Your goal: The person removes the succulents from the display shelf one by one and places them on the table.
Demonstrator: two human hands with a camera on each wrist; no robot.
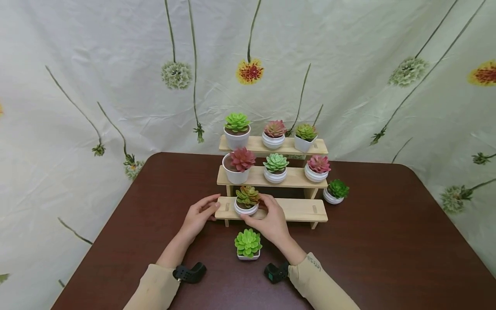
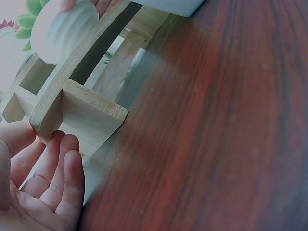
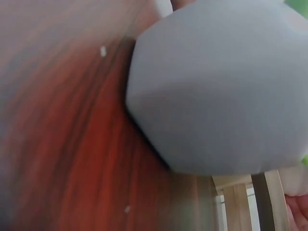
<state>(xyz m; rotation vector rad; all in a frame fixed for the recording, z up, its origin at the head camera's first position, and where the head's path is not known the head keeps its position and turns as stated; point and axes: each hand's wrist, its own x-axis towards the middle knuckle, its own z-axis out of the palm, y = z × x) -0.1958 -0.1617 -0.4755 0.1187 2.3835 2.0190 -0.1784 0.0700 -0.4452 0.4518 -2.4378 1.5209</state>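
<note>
A three-tier wooden stand [image 1: 298, 209] stands on a dark brown table [image 1: 387, 241]. My right hand [image 1: 254, 210] grips a white ribbed pot with a red-green succulent [image 1: 247, 200] on the left part of the lowest shelf. My left hand [image 1: 211, 206] holds the left end of that shelf [image 2: 79, 79], thumb and curled fingers [image 2: 65, 161] around its end by the leg [image 2: 94, 120]. The left wrist view shows the ribbed pot [image 2: 65, 26] from below. Filling the right wrist view is another white pot [image 3: 216, 91], which stands on the table.
A bright green succulent in a white pot [image 1: 248, 244] stands on the table between my wrists. A dark green one [image 1: 336, 190] sits right of the stand. Three potted succulents fill each upper shelf. A flowered cloth hangs behind.
</note>
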